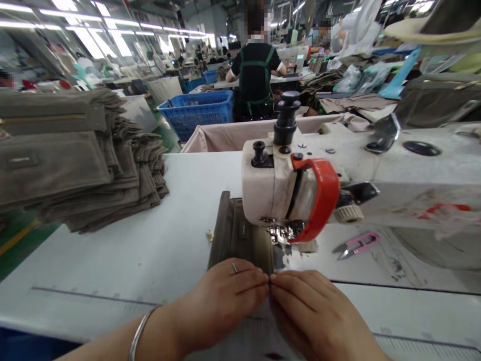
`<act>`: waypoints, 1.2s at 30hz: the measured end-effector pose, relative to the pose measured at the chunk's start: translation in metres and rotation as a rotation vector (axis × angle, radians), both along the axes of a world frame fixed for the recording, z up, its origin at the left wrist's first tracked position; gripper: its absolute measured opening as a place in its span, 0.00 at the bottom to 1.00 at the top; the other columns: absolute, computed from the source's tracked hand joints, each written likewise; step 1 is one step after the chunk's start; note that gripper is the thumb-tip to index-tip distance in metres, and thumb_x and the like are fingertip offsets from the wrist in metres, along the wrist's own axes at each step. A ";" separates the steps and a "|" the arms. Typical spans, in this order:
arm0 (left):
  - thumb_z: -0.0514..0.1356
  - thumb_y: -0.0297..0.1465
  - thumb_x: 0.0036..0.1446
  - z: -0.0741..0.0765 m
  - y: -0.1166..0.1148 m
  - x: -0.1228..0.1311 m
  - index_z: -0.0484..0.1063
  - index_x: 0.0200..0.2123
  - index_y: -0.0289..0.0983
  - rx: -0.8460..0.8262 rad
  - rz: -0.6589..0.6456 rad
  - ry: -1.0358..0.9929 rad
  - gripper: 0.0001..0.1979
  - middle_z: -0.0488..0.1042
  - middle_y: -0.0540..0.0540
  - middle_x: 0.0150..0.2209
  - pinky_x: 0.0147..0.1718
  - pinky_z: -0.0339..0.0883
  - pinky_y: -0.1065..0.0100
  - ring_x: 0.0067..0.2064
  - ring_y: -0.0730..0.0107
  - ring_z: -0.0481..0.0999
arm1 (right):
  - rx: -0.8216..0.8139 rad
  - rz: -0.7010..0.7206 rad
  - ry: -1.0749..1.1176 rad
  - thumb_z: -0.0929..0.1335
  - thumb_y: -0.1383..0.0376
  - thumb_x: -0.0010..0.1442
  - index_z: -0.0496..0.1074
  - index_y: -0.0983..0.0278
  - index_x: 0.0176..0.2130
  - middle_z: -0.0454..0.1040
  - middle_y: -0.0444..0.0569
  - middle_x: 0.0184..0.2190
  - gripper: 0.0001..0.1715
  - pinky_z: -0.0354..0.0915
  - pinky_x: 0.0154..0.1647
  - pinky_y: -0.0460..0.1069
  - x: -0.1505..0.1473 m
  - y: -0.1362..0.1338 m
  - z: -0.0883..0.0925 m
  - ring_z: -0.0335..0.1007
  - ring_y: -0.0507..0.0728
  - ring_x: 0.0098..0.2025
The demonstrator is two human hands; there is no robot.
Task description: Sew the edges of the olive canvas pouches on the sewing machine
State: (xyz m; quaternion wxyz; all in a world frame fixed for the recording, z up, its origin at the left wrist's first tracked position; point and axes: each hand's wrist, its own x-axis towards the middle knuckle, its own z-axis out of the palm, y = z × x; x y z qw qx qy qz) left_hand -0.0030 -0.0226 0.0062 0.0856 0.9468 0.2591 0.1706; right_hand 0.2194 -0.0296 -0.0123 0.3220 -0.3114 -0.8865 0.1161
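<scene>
Fabric panel [236, 248], one: left hand [229, 291] and right hand [315, 306] both pinch its edge near one sewing machine [263, 188].

The white table [188, 210] held a sewing machine [391, 160], a brown fabric stack [71, 155], a brown panel [228, 235] and a small metal piece [209, 235].

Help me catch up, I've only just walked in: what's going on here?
Someone's at a sewing machine. Their left hand rests on a brown fabric piece; the right hand is at its right edge, fingertips close together, nearer than the presser foot. Pink snips lie to the right, a fabric stack to the left.
</scene>
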 end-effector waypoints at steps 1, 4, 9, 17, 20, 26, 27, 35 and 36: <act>0.52 0.23 0.65 -0.001 0.004 0.000 0.69 0.48 0.31 0.010 -0.002 -0.003 0.11 0.75 0.44 0.47 0.54 0.67 0.65 0.49 0.69 0.72 | -0.014 -0.005 0.002 0.64 0.71 0.64 0.73 0.66 0.46 0.76 0.48 0.43 0.11 0.67 0.44 0.53 -0.001 0.002 0.001 0.70 0.58 0.43; 0.53 0.24 0.66 -0.003 0.014 -0.001 0.68 0.49 0.32 0.064 -0.003 0.003 0.10 0.75 0.46 0.47 0.54 0.66 0.68 0.50 0.72 0.72 | -0.043 -0.018 0.003 0.64 0.71 0.63 0.72 0.65 0.46 0.76 0.48 0.42 0.12 0.68 0.42 0.54 -0.003 0.010 0.007 0.70 0.58 0.42; 0.49 0.25 0.68 -0.004 0.030 -0.001 0.68 0.48 0.34 0.126 -0.001 0.022 0.10 0.77 0.49 0.45 0.56 0.64 0.69 0.49 0.73 0.73 | -0.057 -0.048 -0.062 0.65 0.72 0.61 0.72 0.64 0.46 0.76 0.49 0.41 0.13 0.69 0.42 0.57 -0.005 0.022 0.012 0.70 0.59 0.40; 0.52 0.26 0.67 -0.010 0.054 -0.001 0.70 0.46 0.33 0.095 0.060 -0.013 0.09 0.77 0.46 0.46 0.52 0.67 0.67 0.48 0.70 0.74 | -0.006 -0.104 -0.235 0.65 0.69 0.59 0.72 0.64 0.49 0.75 0.52 0.41 0.17 0.69 0.44 0.61 -0.001 0.042 0.004 0.71 0.63 0.42; 0.52 0.27 0.67 -0.010 0.063 0.001 0.71 0.46 0.35 0.055 0.082 0.024 0.09 0.76 0.48 0.46 0.54 0.65 0.67 0.50 0.70 0.73 | -0.003 -0.116 -0.249 0.64 0.69 0.61 0.70 0.65 0.52 0.75 0.54 0.42 0.19 0.69 0.44 0.61 0.000 0.048 0.002 0.71 0.64 0.43; 0.53 0.29 0.66 -0.009 0.076 0.002 0.73 0.44 0.38 0.063 0.195 0.086 0.09 0.75 0.49 0.46 0.53 0.65 0.63 0.50 0.65 0.72 | 0.013 -0.143 -0.229 0.62 0.70 0.62 0.70 0.66 0.53 0.74 0.55 0.43 0.20 0.69 0.38 0.58 0.001 0.051 -0.003 0.72 0.63 0.39; 0.53 0.29 0.66 -0.011 0.078 0.001 0.73 0.44 0.39 0.062 0.213 0.082 0.09 0.75 0.49 0.45 0.52 0.66 0.62 0.50 0.64 0.72 | 0.013 -0.144 -0.221 0.62 0.70 0.62 0.70 0.66 0.52 0.74 0.55 0.43 0.19 0.69 0.38 0.58 0.001 0.051 -0.004 0.71 0.62 0.40; 0.55 0.27 0.63 -0.016 0.085 -0.002 0.76 0.41 0.40 0.047 0.256 0.031 0.10 0.77 0.48 0.43 0.48 0.70 0.60 0.48 0.62 0.74 | 0.035 -0.162 -0.176 0.64 0.70 0.61 0.74 0.64 0.47 0.75 0.53 0.40 0.16 0.66 0.40 0.57 0.000 0.052 -0.001 0.69 0.62 0.39; 0.54 0.27 0.63 -0.015 0.085 -0.002 0.76 0.41 0.40 0.047 0.248 0.031 0.10 0.77 0.47 0.42 0.48 0.70 0.60 0.48 0.62 0.74 | 0.037 -0.166 -0.173 0.64 0.69 0.61 0.74 0.64 0.47 0.75 0.54 0.41 0.16 0.66 0.40 0.57 -0.001 0.052 0.000 0.69 0.62 0.39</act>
